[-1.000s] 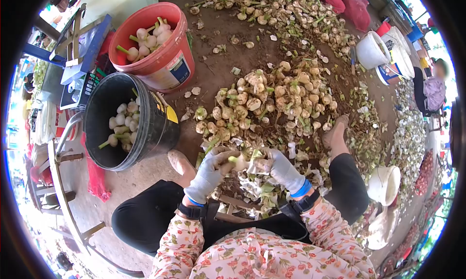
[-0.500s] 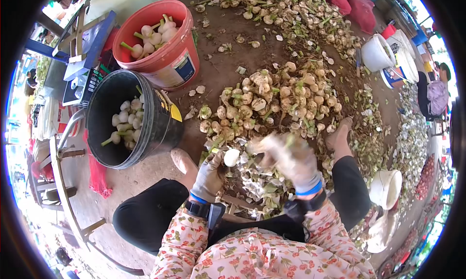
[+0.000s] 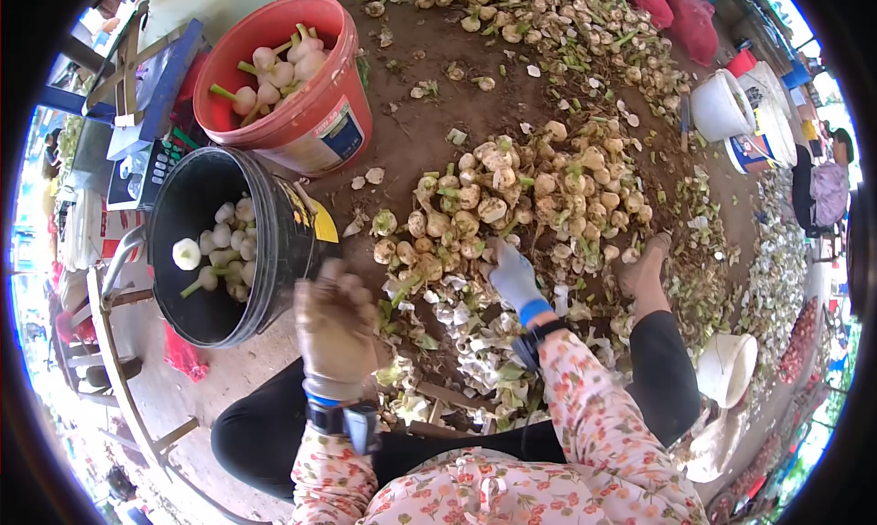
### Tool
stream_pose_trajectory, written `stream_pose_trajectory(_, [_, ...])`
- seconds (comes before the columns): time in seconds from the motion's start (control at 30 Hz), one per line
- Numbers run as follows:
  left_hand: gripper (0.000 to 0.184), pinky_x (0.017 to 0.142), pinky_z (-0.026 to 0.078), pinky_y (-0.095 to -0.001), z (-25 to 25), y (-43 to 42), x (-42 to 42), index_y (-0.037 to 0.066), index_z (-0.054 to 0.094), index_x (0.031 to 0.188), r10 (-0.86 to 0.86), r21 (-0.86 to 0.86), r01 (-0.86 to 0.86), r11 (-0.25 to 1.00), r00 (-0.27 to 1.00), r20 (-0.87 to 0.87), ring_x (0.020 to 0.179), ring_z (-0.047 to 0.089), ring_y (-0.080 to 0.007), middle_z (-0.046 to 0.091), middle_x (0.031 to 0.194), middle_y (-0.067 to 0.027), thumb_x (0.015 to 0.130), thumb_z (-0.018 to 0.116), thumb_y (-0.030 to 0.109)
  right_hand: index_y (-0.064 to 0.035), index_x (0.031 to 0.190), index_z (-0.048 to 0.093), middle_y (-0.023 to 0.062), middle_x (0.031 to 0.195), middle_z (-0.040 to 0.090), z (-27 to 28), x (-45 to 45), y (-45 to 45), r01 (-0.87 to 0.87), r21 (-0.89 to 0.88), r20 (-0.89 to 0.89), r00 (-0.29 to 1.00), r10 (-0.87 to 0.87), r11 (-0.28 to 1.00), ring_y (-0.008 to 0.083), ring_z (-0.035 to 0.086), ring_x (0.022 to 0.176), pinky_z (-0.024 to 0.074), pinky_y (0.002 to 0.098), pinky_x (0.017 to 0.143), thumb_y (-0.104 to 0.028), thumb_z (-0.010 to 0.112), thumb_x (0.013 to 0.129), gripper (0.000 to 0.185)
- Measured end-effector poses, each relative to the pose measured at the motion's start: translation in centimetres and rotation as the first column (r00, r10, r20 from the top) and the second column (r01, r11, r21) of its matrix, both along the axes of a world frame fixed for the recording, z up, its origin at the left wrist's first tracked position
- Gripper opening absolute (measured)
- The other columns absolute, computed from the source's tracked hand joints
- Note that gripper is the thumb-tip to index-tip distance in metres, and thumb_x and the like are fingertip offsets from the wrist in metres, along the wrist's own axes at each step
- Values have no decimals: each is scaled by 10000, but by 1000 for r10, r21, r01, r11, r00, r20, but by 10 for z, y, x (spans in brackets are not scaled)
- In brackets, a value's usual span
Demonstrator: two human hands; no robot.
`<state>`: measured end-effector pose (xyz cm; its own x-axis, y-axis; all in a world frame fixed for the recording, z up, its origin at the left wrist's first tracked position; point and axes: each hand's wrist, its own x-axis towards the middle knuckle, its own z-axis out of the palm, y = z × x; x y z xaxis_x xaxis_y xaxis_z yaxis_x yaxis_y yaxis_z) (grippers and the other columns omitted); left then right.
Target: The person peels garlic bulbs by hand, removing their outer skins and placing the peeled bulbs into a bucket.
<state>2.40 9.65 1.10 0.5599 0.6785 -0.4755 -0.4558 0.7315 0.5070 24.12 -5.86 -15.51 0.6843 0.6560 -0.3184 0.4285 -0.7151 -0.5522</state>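
My gloved left hand point(image 3: 340, 329) is beside the black bucket point(image 3: 297, 242), blurred by motion, so its fingers are smeared. Inside that bucket are several white peeled bulbs, and one round bulb point(image 3: 186, 254) shows apart from the others near the left inner wall. My gloved right hand point(image 3: 513, 274) reaches to the near edge of the heap of unpeeled garlic bulbs point(image 3: 493, 209); its fingertips touch the bulbs and are partly hidden, so a grip cannot be made out. Loose white skins point(image 3: 475, 342) lie below it, between my legs.
A red bucket point(image 3: 356, 114) with white bulbs stands beyond the black one. Another garlic heap point(image 3: 548, 23) lies at the top. White buckets point(image 3: 722, 108) and a knife point(image 3: 684, 123) are at the right. A seated person point(image 3: 828, 192) is at the far right.
My left hand has moved left to the black bucket, and the white bulb it held is now over or in that bucket. My right hand has moved forward and left to the garlic heap.
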Motion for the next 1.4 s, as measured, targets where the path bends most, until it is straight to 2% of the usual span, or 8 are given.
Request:
stream_pose_trajectory(0.13, [360, 679, 517, -281, -45, -28, 12, 70, 540, 1173, -306, 36, 314, 949, 942, -139, 791, 592, -167, 608, 951, -54, 887, 571, 286, -59, 1126, 543, 178, 1027, 607, -73, 12, 26, -98, 56, 155, 984, 88, 994, 307, 609, 902, 482, 378, 774, -166, 568, 830, 316])
stream_pose_trajectory(0.27, [528, 786, 494, -290, -77, -40, 18, 44, 501, 1234, -328, 179, 499, 848, 759, -563, 885, 598, -208, 602, 1024, -81, 761, 714, 139, 22, 1071, 550, 121, 884, 648, -53, 11, 8, 410, 282, -762, 645, -57, 868, 228, 597, 811, 468, 313, 715, -272, 556, 894, 343])
stream_pose_trajectory(0.4, [626, 940, 418, -348, -83, -55, 36, 38, 543, 1187, 129, 782, 559, 276, 784, -607, 1078, 532, -277, 558, 1135, -134, 601, 763, 29, 37, 1032, 553, 85, 814, 627, 69, -27, 7, 438, 272, -784, 617, -66, 857, 134, 548, 697, 453, 290, 626, -284, 595, 880, 357])
stream_pose_trajectory(0.8, [519, 879, 457, -293, -46, -63, 14, -14, 569, 1125, -168, 634, 566, 527, 801, -575, 1022, 564, -209, 569, 1133, -93, 639, 750, -5, 4, 936, 614, 20, 745, 600, 111, -56, -10, 171, 489, -612, 766, 197, 855, 100, 523, 672, 452, 273, 628, -251, 621, 854, 268])
stream_pose_trajectory(0.9, [493, 775, 517, -290, -37, -60, 9, -17, 543, 1169, -476, 227, 538, 812, 835, -277, 895, 616, -196, 620, 1039, -101, 713, 716, 50, -1, 960, 616, 6, 779, 607, 132, -54, -18, 167, 533, -639, 722, 265, 830, 86, 517, 695, 451, 265, 644, -198, 585, 875, 217])
stream_pose_trajectory(1.07, [645, 550, 477, -239, -68, -59, 0, 39, 543, 1190, -572, -141, 635, 760, 756, 318, 740, 621, -160, 652, 924, -95, 886, 400, 590, -16, 1016, 607, 5, 802, 611, 129, -66, -23, 190, 644, -592, 738, 325, 741, 48, 527, 687, 446, 213, 620, -77, 590, 882, 149])
stream_pose_trajectory(1.3, [589, 709, 509, -276, -76, -74, -3, 41, 421, 1304, -381, 481, 592, 647, 797, -468, 924, 593, -144, 587, 1107, -58, 861, 626, 371, -16, 1049, 596, -6, 785, 590, 130, -69, -32, 269, 535, -621, 768, 157, 801, 37, 513, 648, 427, 195, 571, -116, 564, 906, 177])
stream_pose_trajectory(1.4, [598, 838, 499, -331, -37, -64, -2, 61, 392, 1324, -480, 204, 549, 810, 822, -305, 990, 578, -191, 570, 1110, -80, 818, 678, 204, -22, 1042, 602, -44, 752, 567, 147, -65, -36, 400, 507, -744, 650, 154, 764, 9, 430, 585, 350, 178, 501, -149, 540, 918, 188])
